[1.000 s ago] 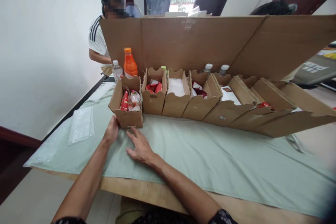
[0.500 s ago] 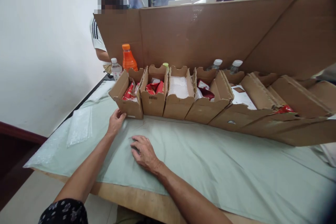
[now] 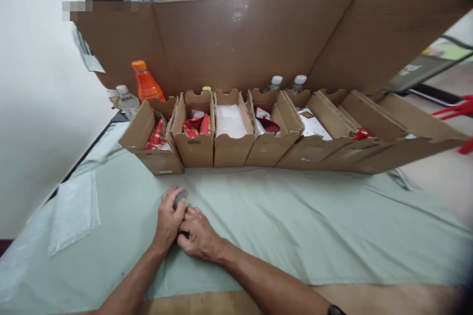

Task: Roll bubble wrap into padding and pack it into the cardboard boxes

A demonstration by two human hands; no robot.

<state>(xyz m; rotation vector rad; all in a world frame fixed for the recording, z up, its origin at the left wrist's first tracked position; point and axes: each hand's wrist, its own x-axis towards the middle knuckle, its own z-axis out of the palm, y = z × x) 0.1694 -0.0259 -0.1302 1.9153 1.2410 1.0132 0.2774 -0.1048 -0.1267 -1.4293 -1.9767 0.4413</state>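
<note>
My left hand [image 3: 170, 219] is over the green cloth [image 3: 295, 236], thumb and fingers apart and nothing visible in it. Touching it on the right is my right hand [image 3: 201, 235], resting on the cloth with loosely bent fingers and a gap by the thumb; I see nothing held. Beyond both hands stands a row of open cardboard bins. The leftmost bin [image 3: 162, 161] and the one beside it [image 3: 195, 151] hold red packets [image 3: 157, 135]. A third bin [image 3: 229, 151] contains white bubble-wrap pouches [image 3: 231, 120].
Clear bubble-wrap bags [image 3: 75, 209] lie at the left. A tall cardboard panel [image 3: 240, 44] rises behind the bins, with an orange bottle [image 3: 147, 82] and clear bottles [image 3: 128, 101] in front of it. Another person is behind the panel at left. Red objects [image 3: 456, 108] show at far right.
My left hand has let go of the leftmost bin's front corner and come back toward me, against my right hand. The view has swung to the right.
</note>
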